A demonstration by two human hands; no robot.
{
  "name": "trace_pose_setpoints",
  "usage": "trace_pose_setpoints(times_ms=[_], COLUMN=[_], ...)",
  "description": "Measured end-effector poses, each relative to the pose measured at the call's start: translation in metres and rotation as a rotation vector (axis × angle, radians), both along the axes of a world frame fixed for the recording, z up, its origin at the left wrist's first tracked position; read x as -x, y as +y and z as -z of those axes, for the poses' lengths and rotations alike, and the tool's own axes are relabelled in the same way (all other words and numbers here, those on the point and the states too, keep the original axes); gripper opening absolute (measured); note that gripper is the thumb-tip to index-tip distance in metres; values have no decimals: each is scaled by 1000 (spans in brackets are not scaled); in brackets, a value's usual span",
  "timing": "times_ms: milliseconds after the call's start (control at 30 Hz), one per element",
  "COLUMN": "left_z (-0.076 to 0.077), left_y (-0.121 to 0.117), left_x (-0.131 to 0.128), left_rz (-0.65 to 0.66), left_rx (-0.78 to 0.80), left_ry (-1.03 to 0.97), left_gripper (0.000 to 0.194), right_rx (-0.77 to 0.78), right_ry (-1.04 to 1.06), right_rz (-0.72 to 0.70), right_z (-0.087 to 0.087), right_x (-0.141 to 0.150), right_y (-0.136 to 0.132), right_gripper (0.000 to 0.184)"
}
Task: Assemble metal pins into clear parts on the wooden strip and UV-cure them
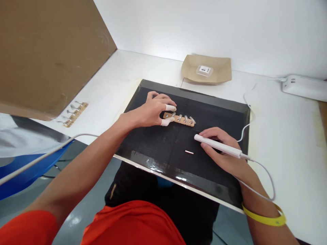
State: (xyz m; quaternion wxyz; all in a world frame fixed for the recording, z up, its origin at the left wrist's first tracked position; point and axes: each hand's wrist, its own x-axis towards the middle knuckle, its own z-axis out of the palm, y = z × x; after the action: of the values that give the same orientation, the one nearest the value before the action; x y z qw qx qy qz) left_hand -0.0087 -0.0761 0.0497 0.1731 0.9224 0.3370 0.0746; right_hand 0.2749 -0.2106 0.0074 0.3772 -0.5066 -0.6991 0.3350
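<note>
On the black mat (153,143) lies a small tan strip (182,121) bearing a row of shiny silver-and-clear pieces, perhaps nail tips. My left hand (155,110) is at its left end, with white covers on thumb and index finger. Those two fingertips close around that end and one of the pieces; the exact contact is too small to tell. My right hand (224,149) grips a white pen-shaped device (217,144) with a cable at its rear. Its tip points up-left, a little apart from the strip. A tiny pale bar (189,152) rests on the mat below.
A brown paper tray (222,69) at the back holds a clear labelled box (204,70). Another tan strip with silver pieces (76,114) lies at the left, beside a large brown board (51,51). A white power strip (304,88) stands at the back right; cables cross both sides.
</note>
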Motion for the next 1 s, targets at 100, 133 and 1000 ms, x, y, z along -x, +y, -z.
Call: trace_pose_setpoints(times_ms=[100,133,1000], left_z=[-1,-1,6], left_y=[-1,-1,-2], left_x=[2,3,5], left_rz=[-5,-13,-2], left_rx=[-5,-10,-113], left_ry=[13,11,-136], left_gripper=[32,35,24], right_rx=[1,3,-3], right_ry=[-4,-3,-50], right_rz=[-3,-4,13], right_z=[0,0,-2], right_x=[0,0,0], right_y=[1,1,1], right_gripper=[15,15,16])
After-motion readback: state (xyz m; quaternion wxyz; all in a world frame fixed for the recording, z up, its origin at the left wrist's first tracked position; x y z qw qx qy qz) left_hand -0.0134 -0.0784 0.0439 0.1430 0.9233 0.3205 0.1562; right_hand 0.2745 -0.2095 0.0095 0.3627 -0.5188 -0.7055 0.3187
